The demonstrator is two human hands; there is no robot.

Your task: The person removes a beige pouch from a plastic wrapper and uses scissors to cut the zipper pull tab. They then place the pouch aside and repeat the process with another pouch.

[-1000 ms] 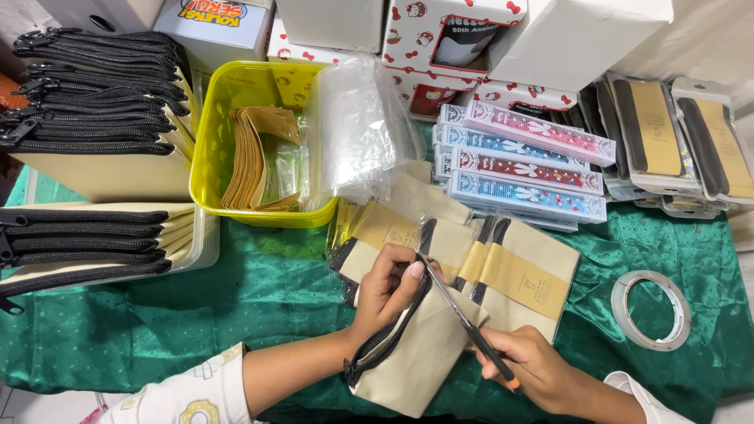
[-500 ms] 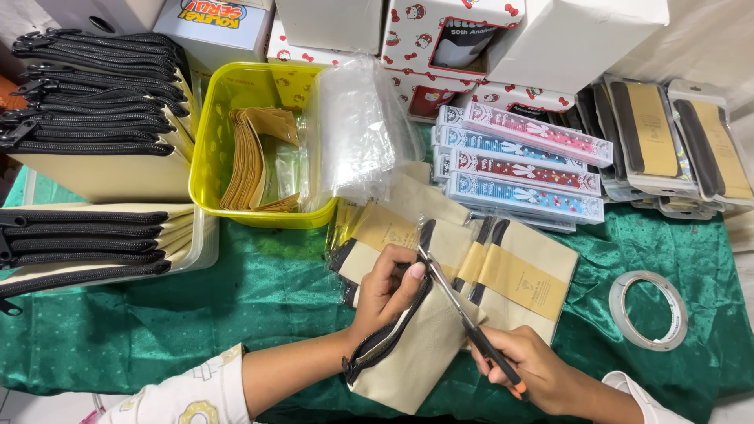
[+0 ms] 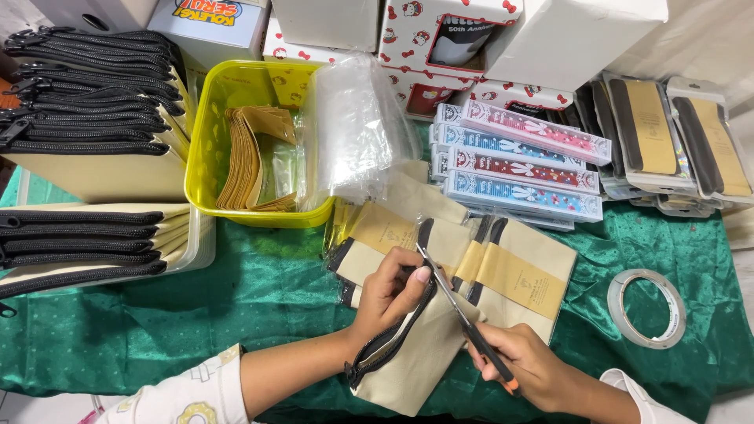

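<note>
From the head view, the left hand (image 3: 393, 294) is pinching the cream zip pouch (image 3: 412, 353) near its zipper while the right hand (image 3: 534, 369) is gripping scissors (image 3: 459, 314), blades resting on the pouch. Finished pouches (image 3: 86, 141) are stacking up left; banded pouches (image 3: 503, 267) are waiting behind. A yellow tub (image 3: 208, 169) and tape roll (image 3: 646, 308) are sitting clear on the green-draped surface (image 3: 236, 306).
</note>
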